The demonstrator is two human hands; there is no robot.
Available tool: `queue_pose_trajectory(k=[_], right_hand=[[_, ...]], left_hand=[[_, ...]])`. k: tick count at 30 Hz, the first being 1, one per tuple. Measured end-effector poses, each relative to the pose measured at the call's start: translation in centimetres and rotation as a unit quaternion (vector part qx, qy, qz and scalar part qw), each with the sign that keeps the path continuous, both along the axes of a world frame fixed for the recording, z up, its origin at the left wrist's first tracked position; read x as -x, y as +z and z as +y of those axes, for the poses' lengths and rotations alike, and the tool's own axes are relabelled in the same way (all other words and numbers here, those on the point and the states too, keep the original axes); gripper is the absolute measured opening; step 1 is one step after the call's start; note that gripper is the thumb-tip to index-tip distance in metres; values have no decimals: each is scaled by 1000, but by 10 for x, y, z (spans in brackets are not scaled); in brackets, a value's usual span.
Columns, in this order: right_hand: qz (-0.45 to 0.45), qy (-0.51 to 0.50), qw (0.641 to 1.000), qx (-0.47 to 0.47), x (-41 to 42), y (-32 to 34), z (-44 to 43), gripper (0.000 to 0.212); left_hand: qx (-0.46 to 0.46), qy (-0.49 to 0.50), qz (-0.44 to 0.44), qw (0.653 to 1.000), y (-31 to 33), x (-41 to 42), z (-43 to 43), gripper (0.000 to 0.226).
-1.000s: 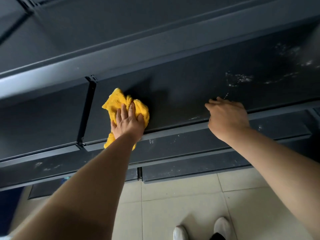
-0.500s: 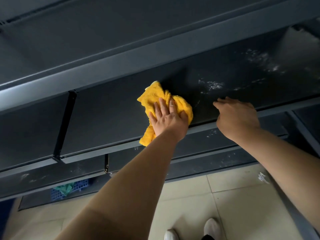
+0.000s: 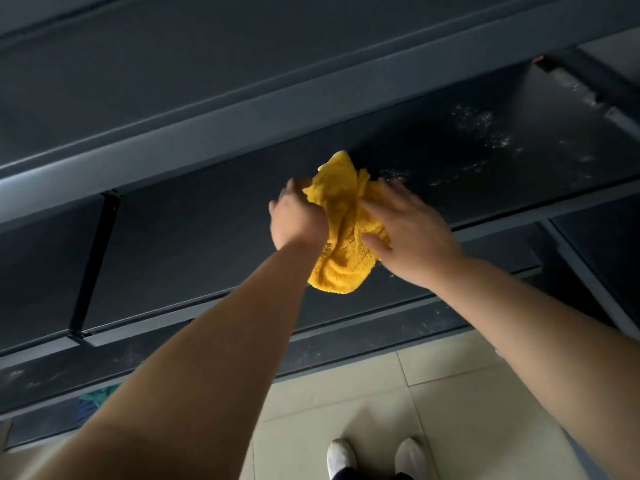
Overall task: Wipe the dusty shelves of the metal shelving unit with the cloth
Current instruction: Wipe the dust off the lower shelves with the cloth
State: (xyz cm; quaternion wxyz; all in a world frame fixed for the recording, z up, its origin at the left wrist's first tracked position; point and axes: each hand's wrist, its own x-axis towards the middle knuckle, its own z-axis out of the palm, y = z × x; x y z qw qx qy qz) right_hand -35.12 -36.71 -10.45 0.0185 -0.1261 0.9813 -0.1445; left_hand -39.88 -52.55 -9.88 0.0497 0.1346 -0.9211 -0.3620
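Right now the cloth (image 3: 343,233) sits bunched between both hands on the dark metal shelf (image 3: 190,244), close to its front edge, with its lower fold hanging over that edge. It is bright yellow and thick, with a looped, towel-like pile, and it is crumpled into deep folds that run from a peaked corner at the back down to a rounded lump at the front. The left hand (image 3: 298,216) grips the cloth's left side, its fingers curled into the fabric. The right hand (image 3: 412,233) lies over the cloth's right side with its fingers (image 3: 394,195) stretched out fairly straight and the thumb pressed on the folds, not closed round it. Pale specks of dust (image 3: 485,133) show on the shelf to the right of the cloth. Below lie further dark shelves, a light tiled floor (image 3: 363,393) and two white shoes (image 3: 341,457).
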Motion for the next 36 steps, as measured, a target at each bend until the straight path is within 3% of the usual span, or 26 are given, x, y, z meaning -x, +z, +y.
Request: queue_pose_trajectory(k=[5, 8, 11, 21, 27, 32, 36], right_hand=[[-34, 49, 995, -85, 12, -14, -38, 82], [-79, 2, 992, -94, 28, -25, -46, 78], [-70, -37, 991, -106, 50, -30, -44, 67], [-70, -110, 985, -114, 108, -42, -33, 57], [-57, -116, 986, -105, 115, -41, -29, 53], [-55, -121, 986, -99, 107, -35, -5, 50], [-56, -126, 984, -111, 96, -31, 31, 50]], left_hand=[[140, -54, -72, 986, -12, 10, -35, 57], [177, -108, -89, 974, -15, 17, -42, 67], [213, -146, -103, 960, -19, 31, -43, 65], [268, -184, -106, 940, -27, 72, -31, 56], [292, -197, -116, 929, -29, 74, -33, 64], [284, -156, -163, 932, -27, 69, -13, 67], [285, -159, -120, 938, -29, 45, 34, 61]])
